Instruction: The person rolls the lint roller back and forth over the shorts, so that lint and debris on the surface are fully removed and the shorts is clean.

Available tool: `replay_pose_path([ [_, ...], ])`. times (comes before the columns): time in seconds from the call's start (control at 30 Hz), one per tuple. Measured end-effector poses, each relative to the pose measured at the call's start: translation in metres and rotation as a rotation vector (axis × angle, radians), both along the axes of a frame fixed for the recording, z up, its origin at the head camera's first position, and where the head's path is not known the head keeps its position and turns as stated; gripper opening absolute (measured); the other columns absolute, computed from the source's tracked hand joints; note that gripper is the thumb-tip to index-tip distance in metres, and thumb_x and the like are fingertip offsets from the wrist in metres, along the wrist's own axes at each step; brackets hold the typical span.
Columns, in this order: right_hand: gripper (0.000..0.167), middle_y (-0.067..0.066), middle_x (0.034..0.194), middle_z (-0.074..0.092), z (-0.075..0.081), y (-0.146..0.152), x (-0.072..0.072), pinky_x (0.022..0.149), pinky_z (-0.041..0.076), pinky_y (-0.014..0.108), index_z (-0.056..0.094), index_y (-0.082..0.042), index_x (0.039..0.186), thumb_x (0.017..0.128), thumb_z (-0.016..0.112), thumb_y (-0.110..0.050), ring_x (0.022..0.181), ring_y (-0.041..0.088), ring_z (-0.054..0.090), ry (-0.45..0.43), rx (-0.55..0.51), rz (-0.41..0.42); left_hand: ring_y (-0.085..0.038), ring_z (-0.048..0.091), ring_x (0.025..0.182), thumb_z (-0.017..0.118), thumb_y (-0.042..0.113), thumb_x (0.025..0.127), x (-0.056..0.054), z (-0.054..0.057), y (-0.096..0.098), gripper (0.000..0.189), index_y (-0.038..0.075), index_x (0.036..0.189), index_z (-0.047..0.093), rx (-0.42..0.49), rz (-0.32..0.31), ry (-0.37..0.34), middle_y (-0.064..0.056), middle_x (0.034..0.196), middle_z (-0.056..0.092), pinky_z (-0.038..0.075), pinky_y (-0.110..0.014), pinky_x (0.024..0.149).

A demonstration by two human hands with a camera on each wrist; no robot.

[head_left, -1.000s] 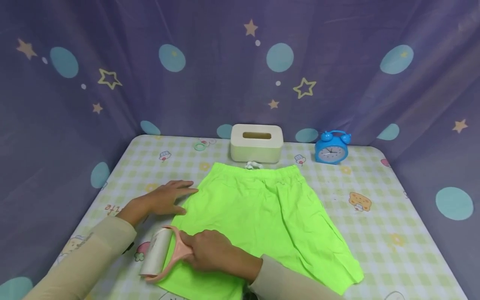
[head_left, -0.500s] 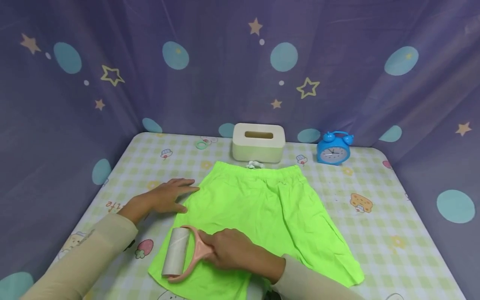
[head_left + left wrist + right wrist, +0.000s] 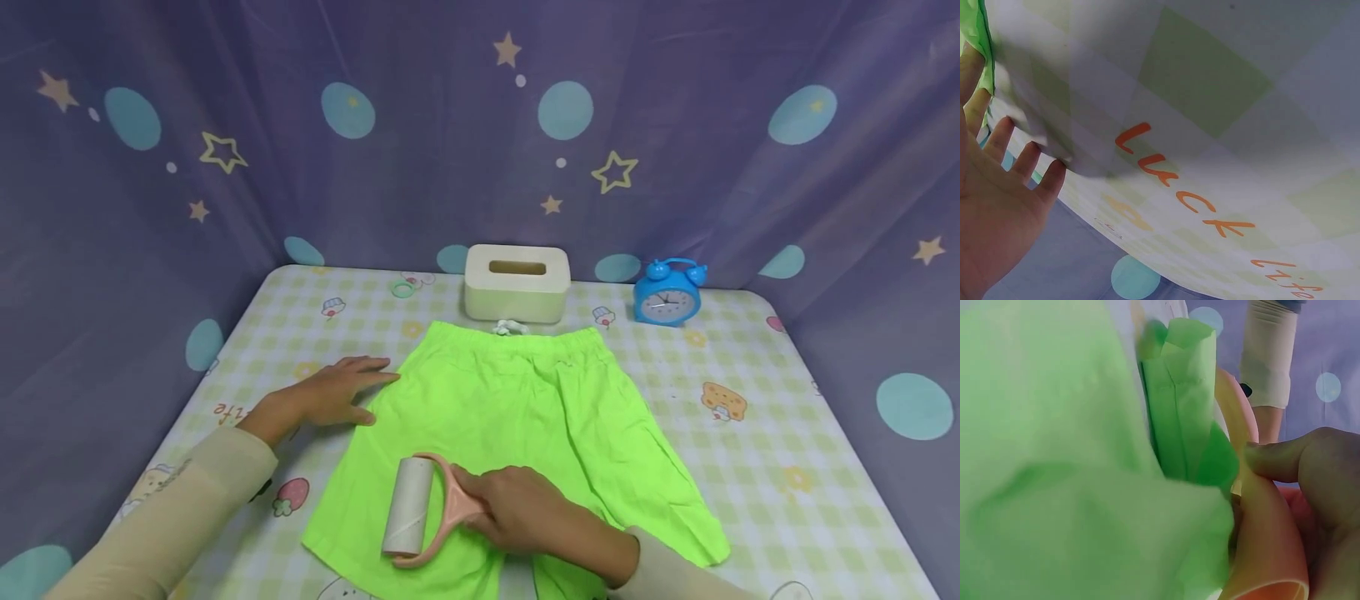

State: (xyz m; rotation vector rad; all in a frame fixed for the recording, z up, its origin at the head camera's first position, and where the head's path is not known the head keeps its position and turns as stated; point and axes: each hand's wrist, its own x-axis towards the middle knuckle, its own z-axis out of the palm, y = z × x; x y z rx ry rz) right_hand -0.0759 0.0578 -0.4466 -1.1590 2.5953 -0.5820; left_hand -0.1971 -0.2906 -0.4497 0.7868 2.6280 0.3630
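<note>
Bright green shorts point(image 3: 510, 417) lie spread on the table, waistband toward the back, with a white drawstring point(image 3: 511, 328) at its middle. My right hand point(image 3: 525, 508) grips the pink handle of a lint roller point(image 3: 408, 506), whose whitish roll rests on the shorts' left leg. In the right wrist view the thumb presses along the pink handle point(image 3: 1266, 531), and green cloth fills the left side. My left hand point(image 3: 333, 393) lies at the shorts' left edge with fingers extended; in the left wrist view its fingertips point(image 3: 1054, 175) touch the tablecloth and the cloth's edge.
Behind the waistband stands a pale green tissue box point(image 3: 516, 285) with a white lid. A blue alarm clock point(image 3: 667, 292) is at the back right. The table carries a checked tablecloth point(image 3: 780, 500); a small green ring point(image 3: 402, 288) shape shows at the back left. Purple curtains point(image 3: 450, 125) surround the table.
My right hand has moved the lint roller rightward across the shorts' left leg, from its outer edge toward the inner side. My left hand has stayed in place.
</note>
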Motion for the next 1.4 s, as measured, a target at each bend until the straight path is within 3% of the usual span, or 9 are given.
replay_pose_path([
  [0.3, 0.059, -0.007, 0.08, 0.069, 0.003, 0.046, 0.005, 0.062, 0.047, 0.024, 0.052, -0.018, 0.151, 0.1, 0.061, -0.046, 0.067, 0.0, 0.053, -0.002, -0.033, -0.015, -0.049, 0.027, 0.15, 0.077, 0.034, 0.091, -0.002, 0.001, 0.0, 0.074, 0.016, 0.156, 0.045, 0.004, -0.003, 0.013, -0.017, 0.165, 0.031, 0.029, -0.073, 0.112],
  [0.5, 0.06, -0.005, 0.096, 0.075, 0.007, 0.077, 0.003, 0.066, 0.049, 0.025, 0.052, -0.018, 0.152, 0.099, 0.063, -0.045, 0.076, -0.001, 0.058, -0.029, -0.01, -0.007, -0.048, 0.026, 0.151, 0.076, 0.034, 0.092, -0.003, 0.002, 0.0, 0.074, 0.017, 0.156, 0.044, 0.004, -0.002, 0.01, -0.016, 0.166, 0.03, 0.029, -0.073, 0.113],
  [0.63, 0.06, -0.008, 0.096, 0.074, 0.007, 0.097, 0.001, 0.065, 0.045, 0.02, 0.053, -0.017, 0.15, 0.097, 0.067, -0.043, 0.071, -0.004, 0.05, -0.028, -0.023, 0.007, -0.048, 0.025, 0.151, 0.076, 0.034, 0.092, -0.002, 0.002, 0.001, 0.074, 0.017, 0.157, 0.043, 0.011, -0.001, 0.001, -0.016, 0.166, 0.029, 0.028, -0.072, 0.113],
  [0.73, 0.061, -0.014, 0.087, 0.069, 0.006, 0.112, -0.001, 0.064, 0.041, 0.018, 0.053, -0.017, 0.151, 0.096, 0.069, -0.04, 0.067, -0.004, 0.043, -0.021, -0.035, 0.03, -0.048, 0.025, 0.151, 0.076, 0.034, 0.092, -0.002, 0.001, 0.001, 0.075, 0.018, 0.157, 0.042, 0.007, -0.001, -0.002, -0.016, 0.167, 0.029, 0.028, -0.072, 0.113],
  [0.87, 0.061, -0.018, 0.086, 0.066, 0.008, 0.13, -0.006, 0.065, 0.041, 0.017, 0.052, -0.017, 0.151, 0.096, 0.069, -0.038, 0.068, -0.006, 0.044, -0.022, -0.045, 0.063, -0.048, 0.024, 0.151, 0.075, 0.034, 0.092, -0.002, 0.001, 0.0, 0.075, 0.018, 0.158, 0.042, -0.005, 0.002, -0.003, -0.016, 0.167, 0.028, 0.028, -0.073, 0.113],
  [1.13, 0.06, -0.007, 0.119, 0.074, 0.013, 0.164, -0.016, 0.068, 0.042, 0.017, 0.052, -0.02, 0.151, 0.097, 0.066, -0.04, 0.078, -0.009, 0.052, -0.113, -0.053, 0.076, -0.048, 0.024, 0.152, 0.075, 0.034, 0.093, -0.001, -0.001, 0.0, 0.075, 0.019, 0.158, 0.041, -0.007, 0.007, -0.01, -0.015, 0.167, 0.028, 0.027, -0.073, 0.114],
  [1.4, 0.06, -0.023, 0.09, 0.066, 0.019, 0.219, -0.019, 0.06, 0.039, 0.016, 0.055, -0.02, 0.149, 0.093, 0.07, -0.037, 0.067, -0.011, 0.045, -0.179, -0.069, 0.038, -0.048, 0.024, 0.152, 0.075, 0.033, 0.093, 0.0, 0.0, -0.002, 0.074, 0.019, 0.158, 0.042, 0.003, 0.001, -0.008, -0.016, 0.167, 0.028, 0.028, -0.072, 0.114],
])
